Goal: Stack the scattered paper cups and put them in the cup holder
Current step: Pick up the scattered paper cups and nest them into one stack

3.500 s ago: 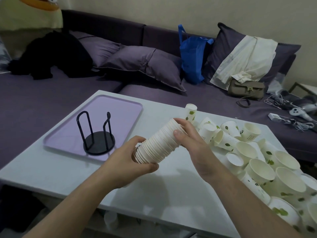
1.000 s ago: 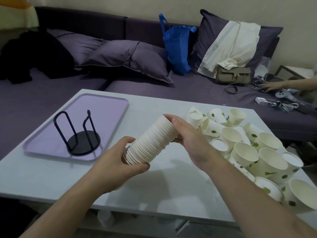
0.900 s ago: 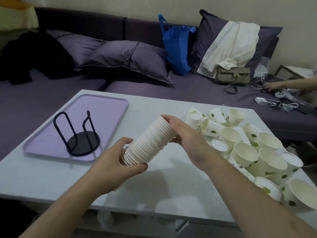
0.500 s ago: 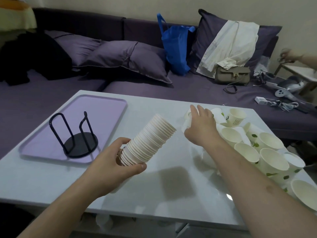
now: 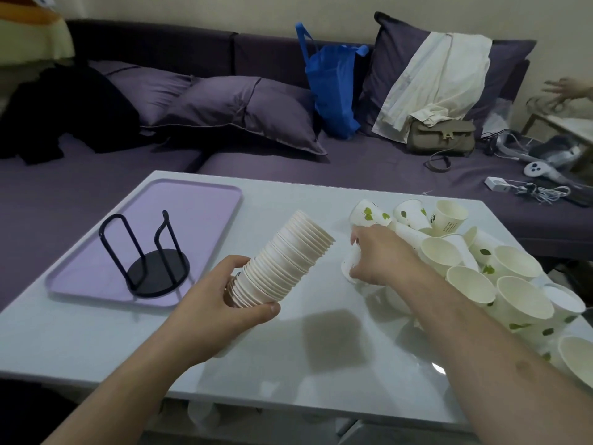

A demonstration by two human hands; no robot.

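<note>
left grip (image 5: 221, 303): curled round tall cup stack (image 5: 282, 261)
right grip (image 5: 378, 255): pinching one loose cup (image 5: 351, 263)
left: many cups (image 5: 513, 284) beyond right grip; holder (image 5: 144, 258) empty

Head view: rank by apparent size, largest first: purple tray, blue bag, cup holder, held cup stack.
1. purple tray
2. blue bag
3./4. cup holder and cup stack held by the left hand: look alike; the stack is nearer the camera, so unranked.
</note>
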